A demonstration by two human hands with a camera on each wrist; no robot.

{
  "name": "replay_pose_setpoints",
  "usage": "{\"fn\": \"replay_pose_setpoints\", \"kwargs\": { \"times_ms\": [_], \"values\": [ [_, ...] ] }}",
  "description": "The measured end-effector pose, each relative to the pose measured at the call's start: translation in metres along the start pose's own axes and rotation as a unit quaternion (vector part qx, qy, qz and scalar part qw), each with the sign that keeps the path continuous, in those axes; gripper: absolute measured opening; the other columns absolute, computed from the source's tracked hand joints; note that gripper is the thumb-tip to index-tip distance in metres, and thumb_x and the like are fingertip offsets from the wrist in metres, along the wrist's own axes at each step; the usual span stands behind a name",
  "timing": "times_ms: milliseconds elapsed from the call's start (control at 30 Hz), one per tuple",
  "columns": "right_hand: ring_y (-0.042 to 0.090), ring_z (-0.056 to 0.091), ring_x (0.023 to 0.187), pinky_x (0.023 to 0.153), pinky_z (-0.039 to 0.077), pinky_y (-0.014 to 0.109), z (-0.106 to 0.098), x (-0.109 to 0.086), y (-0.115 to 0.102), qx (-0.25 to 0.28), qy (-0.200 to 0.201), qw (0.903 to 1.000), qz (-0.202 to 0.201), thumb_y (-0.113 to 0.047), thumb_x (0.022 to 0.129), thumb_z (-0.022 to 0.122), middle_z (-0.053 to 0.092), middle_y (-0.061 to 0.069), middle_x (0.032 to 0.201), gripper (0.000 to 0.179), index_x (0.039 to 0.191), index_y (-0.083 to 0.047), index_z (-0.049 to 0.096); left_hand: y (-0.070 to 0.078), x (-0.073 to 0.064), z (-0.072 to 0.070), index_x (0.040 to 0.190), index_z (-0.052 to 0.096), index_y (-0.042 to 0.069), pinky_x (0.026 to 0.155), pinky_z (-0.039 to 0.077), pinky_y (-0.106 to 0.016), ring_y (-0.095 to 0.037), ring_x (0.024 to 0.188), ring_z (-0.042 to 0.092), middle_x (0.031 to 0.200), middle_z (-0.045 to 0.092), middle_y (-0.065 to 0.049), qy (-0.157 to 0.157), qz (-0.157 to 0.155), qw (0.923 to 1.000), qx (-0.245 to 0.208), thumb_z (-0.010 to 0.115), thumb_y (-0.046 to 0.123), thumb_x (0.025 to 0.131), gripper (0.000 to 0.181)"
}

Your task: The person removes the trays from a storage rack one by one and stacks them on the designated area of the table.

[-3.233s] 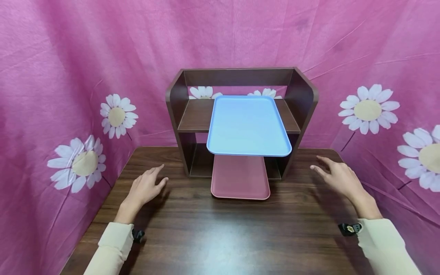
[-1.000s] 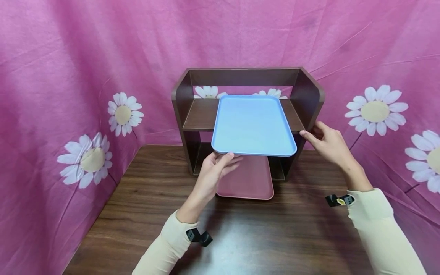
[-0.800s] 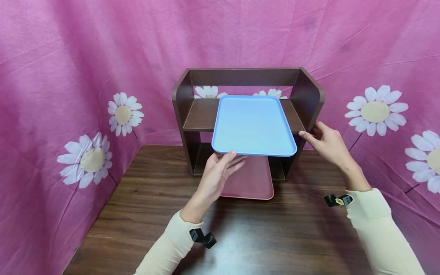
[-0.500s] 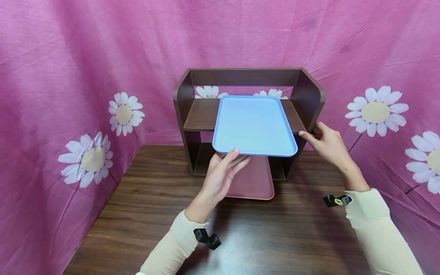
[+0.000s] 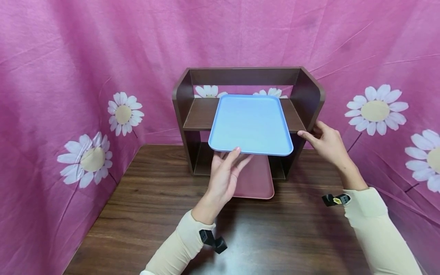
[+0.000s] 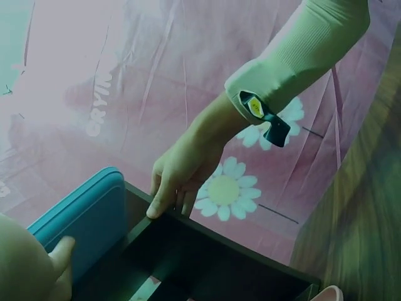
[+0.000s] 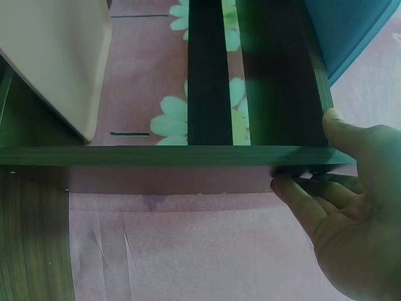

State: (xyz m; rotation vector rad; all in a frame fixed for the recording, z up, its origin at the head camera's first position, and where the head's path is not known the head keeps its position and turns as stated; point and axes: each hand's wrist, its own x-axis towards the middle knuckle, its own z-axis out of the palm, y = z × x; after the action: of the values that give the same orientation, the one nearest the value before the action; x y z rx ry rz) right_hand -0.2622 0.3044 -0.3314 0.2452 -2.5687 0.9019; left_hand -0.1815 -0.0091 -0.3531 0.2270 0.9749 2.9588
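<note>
A light blue tray (image 5: 252,124) lies on the upper level of a dark brown shelf (image 5: 242,77), its front part jutting out past the board. My left hand (image 5: 221,177) pinches its front edge left of the middle, thumb on the rim and fingers underneath. Around the front edge of the shelf's right side panel, my right hand (image 5: 328,145) keeps a grip; the right wrist view shows the thumb on the inside and the fingers (image 7: 301,204) outside. Below, a pink tray (image 5: 258,181) sticks out of the lower level, partly hidden by the left hand and blue tray.
The shelf stands at the back of a dark wood table (image 5: 151,198). Pink cloth (image 5: 240,34) printed with white daisies hangs behind and on both sides. The shelf's side panels flank the blue tray, with a gap on each side.
Both hands have come in from beside the shelf: the left to the blue tray, the right to the side panel. Over the last half second the blue tray's front has shifted slightly left.
</note>
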Motion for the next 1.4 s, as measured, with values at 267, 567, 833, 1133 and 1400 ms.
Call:
{"fn": "replay_pose_setpoints", "kwargs": {
  "times_ms": [267,567,833,1133,1400],
  "values": [
    [-0.025,0.047,0.08,0.065,0.039,0.006,0.001,0.0,0.002,-0.002,0.004,1.0,-0.001,-0.042,0.099,0.076,0.077,0.027,0.116,0.047,0.124,-0.002,0.067,-0.004,0.001,0.005,0.145,0.039,0.01,0.115,0.052,-0.052,-0.016,0.108,0.071,0.117,0.059,-0.008,0.031,0.01,0.9994,-0.014,0.057,-0.008,0.103,0.049],
    [-0.024,0.046,0.081,0.067,0.038,0.008,0.001,-0.001,0.003,-0.008,0.018,0.9998,-0.004,-0.041,0.1,0.075,0.077,0.027,0.114,0.046,0.123,-0.002,0.068,-0.01,0.002,0.009,0.142,0.04,0.004,0.111,0.056,-0.042,-0.019,0.114,0.069,0.125,0.059,-0.012,0.062,0.012,0.9974,-0.034,0.059,-0.008,0.102,0.047],
    [-0.015,0.054,0.084,0.067,0.039,0.01,0.002,-0.002,0.001,-0.009,0.017,0.9998,-0.004,-0.041,0.1,0.075,0.078,0.026,0.113,0.046,0.123,-0.002,0.067,-0.013,0.001,0.009,0.129,0.049,0.002,0.109,0.057,-0.049,-0.02,0.108,0.075,0.113,0.066,-0.01,0.072,0.036,0.9964,-0.027,0.062,-0.007,0.102,0.031],
    [-0.024,0.046,0.08,0.069,0.04,0.014,0.004,0.0,0.006,-0.012,0.015,0.9998,-0.003,-0.038,0.1,0.075,0.078,0.026,0.113,0.044,0.126,-0.002,0.067,-0.008,0.001,0.008,0.12,0.054,-0.001,0.104,0.059,-0.057,-0.024,0.102,0.078,0.105,0.074,-0.012,0.098,0.049,0.9934,-0.034,0.065,-0.006,0.1,0.024],
    [0.02,0.071,0.097,0.07,0.041,0.016,0.005,-0.002,0.003,-0.014,0.016,0.9998,0.002,-0.039,0.101,0.075,0.077,0.026,0.116,0.046,0.126,-0.002,0.067,0.002,0.005,0.003,0.1,0.06,0.001,0.101,0.061,-0.051,-0.021,0.093,0.078,0.094,0.077,-0.012,0.122,0.059,0.9901,-0.036,0.065,-0.006,0.099,0.009]
  ]
}}
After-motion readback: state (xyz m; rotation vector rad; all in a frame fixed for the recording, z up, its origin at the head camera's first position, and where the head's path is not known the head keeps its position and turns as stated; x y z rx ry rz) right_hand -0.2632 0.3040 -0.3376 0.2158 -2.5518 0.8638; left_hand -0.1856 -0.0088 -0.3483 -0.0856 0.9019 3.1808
